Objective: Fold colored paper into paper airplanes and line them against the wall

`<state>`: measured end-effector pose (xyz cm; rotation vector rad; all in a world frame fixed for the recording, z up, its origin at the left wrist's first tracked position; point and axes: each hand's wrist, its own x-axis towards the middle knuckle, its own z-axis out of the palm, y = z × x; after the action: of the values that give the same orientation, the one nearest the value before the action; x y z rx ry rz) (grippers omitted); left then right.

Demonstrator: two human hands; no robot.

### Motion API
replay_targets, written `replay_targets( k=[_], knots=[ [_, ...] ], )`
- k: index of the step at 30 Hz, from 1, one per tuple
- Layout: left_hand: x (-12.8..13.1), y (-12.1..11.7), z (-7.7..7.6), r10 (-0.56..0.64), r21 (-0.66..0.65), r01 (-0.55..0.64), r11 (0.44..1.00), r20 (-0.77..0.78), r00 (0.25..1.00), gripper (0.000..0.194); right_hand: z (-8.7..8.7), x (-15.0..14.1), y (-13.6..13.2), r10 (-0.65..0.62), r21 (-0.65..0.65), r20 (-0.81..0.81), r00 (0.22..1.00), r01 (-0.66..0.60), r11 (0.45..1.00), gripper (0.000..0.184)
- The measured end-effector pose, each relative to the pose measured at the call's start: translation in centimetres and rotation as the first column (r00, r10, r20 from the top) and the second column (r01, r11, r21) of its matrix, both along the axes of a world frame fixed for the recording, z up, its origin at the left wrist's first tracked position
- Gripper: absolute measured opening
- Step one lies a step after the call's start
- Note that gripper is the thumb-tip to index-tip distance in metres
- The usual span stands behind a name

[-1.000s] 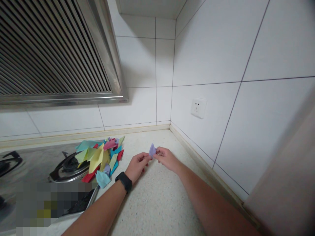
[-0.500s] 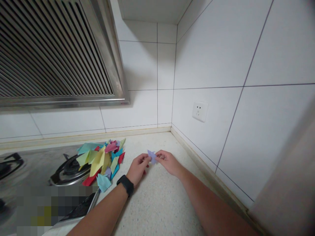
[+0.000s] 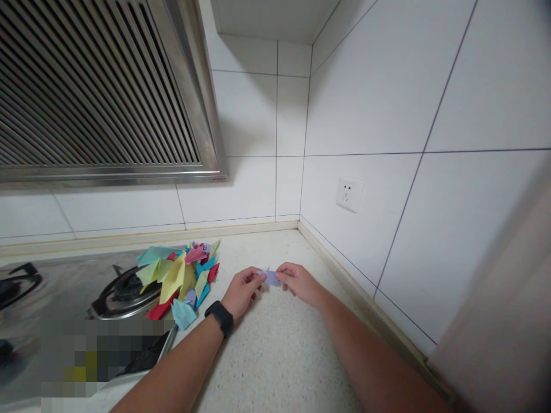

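A small piece of folded purple paper (image 3: 271, 278) is held between my two hands, just over the speckled countertop (image 3: 275, 355). My left hand (image 3: 244, 291), with a dark band on its wrist, pinches the paper's left end between thumb and fingers. On the other side, my right hand (image 3: 300, 282) grips the right end in the same way. A little point of the paper sticks up in the middle. Fingertips cover both of its ends. Left of my hands lies a heap of folded coloured papers (image 3: 177, 279) in yellow, green, blue, red, pink and purple.
The heap partly overlaps a gas stove (image 3: 64, 287) with a burner (image 3: 127, 292). Above hangs a slatted metal range hood (image 3: 107, 103). White tiled walls meet in the corner, and a power socket (image 3: 349, 194) is on the right wall.
The purple paper has turned between my fingers and now lies more level, with a thin point upward. Both hands stay in nearly the same place, and the view has shifted slightly.
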<state>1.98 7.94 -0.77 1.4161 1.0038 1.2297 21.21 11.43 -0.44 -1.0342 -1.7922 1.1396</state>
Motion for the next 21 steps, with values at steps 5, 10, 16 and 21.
replay_targets(
  k=[5, 10, 16, 21],
  knots=[
    [0.1, 0.2, -0.5, -0.003, 0.006, 0.003, 1.0, -0.025, 1.0, 0.042, 0.2, 0.1, 0.2, -0.002, 0.031, -0.058, 0.998, 0.004, 1.0, 0.023],
    [0.1, 0.1, -0.5, -0.067, -0.02, 0.066, 0.998, -0.066, 0.996, 0.04, -0.1, 0.1, 0.3, 0.039, 0.003, -0.115, 0.993, -0.039, 0.999, 0.026],
    [0.1, -0.5, 0.6, -0.113, -0.038, 0.111, 0.993, -0.053, 0.992, 0.042, 0.0, 0.0, 0.2, 0.071, 0.011, -0.107, 0.992, -0.071, 0.997, 0.028],
    [0.0, -0.5, 0.6, -0.108, -0.049, 0.106, 0.993, -0.033, 0.994, 0.045, 0.0, 0.1, 0.2, 0.063, -0.012, -0.151, 0.987, -0.065, 0.998, 0.029]
  ],
)
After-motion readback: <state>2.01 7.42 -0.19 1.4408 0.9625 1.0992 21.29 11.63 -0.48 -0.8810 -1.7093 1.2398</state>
